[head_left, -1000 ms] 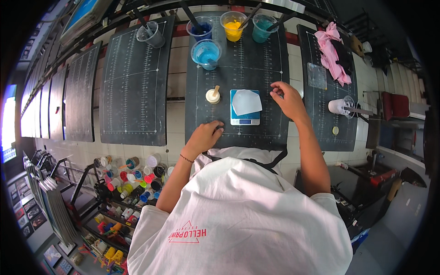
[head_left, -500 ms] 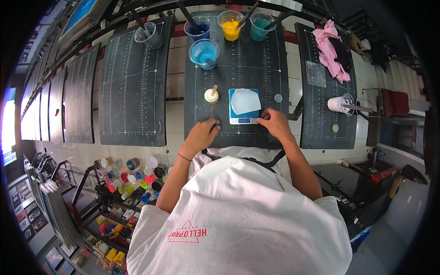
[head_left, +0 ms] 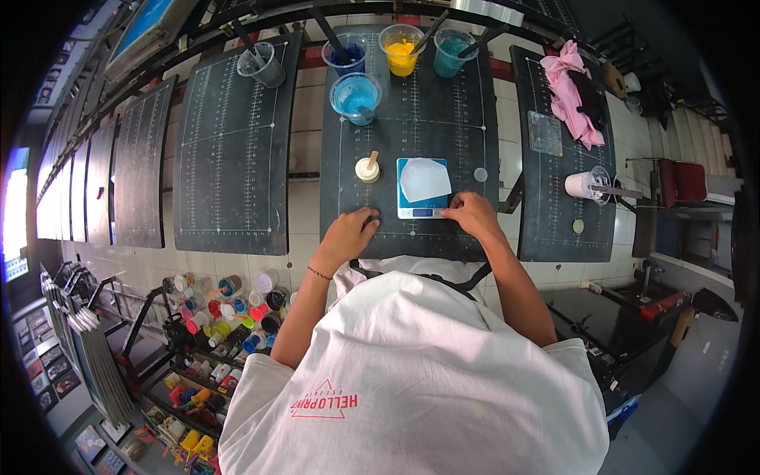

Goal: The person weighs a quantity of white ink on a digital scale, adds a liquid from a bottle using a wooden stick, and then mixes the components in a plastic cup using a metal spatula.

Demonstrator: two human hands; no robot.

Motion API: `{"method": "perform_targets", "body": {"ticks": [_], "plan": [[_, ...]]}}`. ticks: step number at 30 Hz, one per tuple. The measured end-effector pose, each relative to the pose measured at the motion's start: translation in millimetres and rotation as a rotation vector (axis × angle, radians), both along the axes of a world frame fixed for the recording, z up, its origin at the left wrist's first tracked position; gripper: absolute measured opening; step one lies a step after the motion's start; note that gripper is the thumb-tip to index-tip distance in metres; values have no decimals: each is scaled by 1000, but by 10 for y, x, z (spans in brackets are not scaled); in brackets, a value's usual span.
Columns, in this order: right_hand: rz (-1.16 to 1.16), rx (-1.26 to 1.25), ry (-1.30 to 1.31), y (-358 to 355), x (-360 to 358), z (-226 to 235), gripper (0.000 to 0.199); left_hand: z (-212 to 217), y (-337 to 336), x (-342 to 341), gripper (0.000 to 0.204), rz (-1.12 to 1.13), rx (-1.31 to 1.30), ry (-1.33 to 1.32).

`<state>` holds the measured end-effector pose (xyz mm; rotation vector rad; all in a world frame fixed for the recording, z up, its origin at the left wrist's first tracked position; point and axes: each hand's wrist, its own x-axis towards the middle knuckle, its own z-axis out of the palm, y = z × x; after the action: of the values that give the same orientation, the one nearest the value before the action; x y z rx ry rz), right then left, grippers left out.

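A small white and blue digital scale (head_left: pixel 423 212) sits on the dark marked board (head_left: pixel 408 142) before me, with a piece of white paper (head_left: pixel 424 180) on its plate. My right hand (head_left: pixel 473 214) is at the scale's near right corner, thumb on its front panel and the other fingers curled at its edge. To the left of the scale, my left hand (head_left: pixel 348 235) rests near the board's front edge; its fingers are loosely bent and hold nothing visible. A small cream-coloured jar (head_left: pixel 367 172) with a wooden stick stands beyond it. A small round clear lid (head_left: pixel 480 174) lies right of the scale.
At the board's far end stand cups of dark blue (head_left: pixel 345 57), yellow (head_left: pixel 401 59), teal (head_left: pixel 454 59) and light blue paint (head_left: pixel 355 99). A grey cup (head_left: pixel 263 67) is on the left board; pink cloth (head_left: pixel 571 91) and a white cup (head_left: pixel 582 185) are on the right one.
The whole view has shifted slightly, with the boards and cups a little lower in the picture. Both hands stay at their places, the right one still at the scale's corner.
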<state>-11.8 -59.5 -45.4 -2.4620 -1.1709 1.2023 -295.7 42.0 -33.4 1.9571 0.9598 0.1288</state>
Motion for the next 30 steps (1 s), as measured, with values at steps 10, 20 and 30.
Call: {"method": "perform_targets", "body": {"ticks": [10, 20, 30], "plan": [[-128, 214, 282, -189, 197, -107, 27, -44, 76, -67, 17, 87, 25, 0], [-168, 331, 317, -336, 211, -161, 18, -309, 333, 73, 49, 369, 142, -85], [-113, 383, 364, -161, 322, 432, 20, -349, 417, 368, 59, 350, 314, -110]]}}
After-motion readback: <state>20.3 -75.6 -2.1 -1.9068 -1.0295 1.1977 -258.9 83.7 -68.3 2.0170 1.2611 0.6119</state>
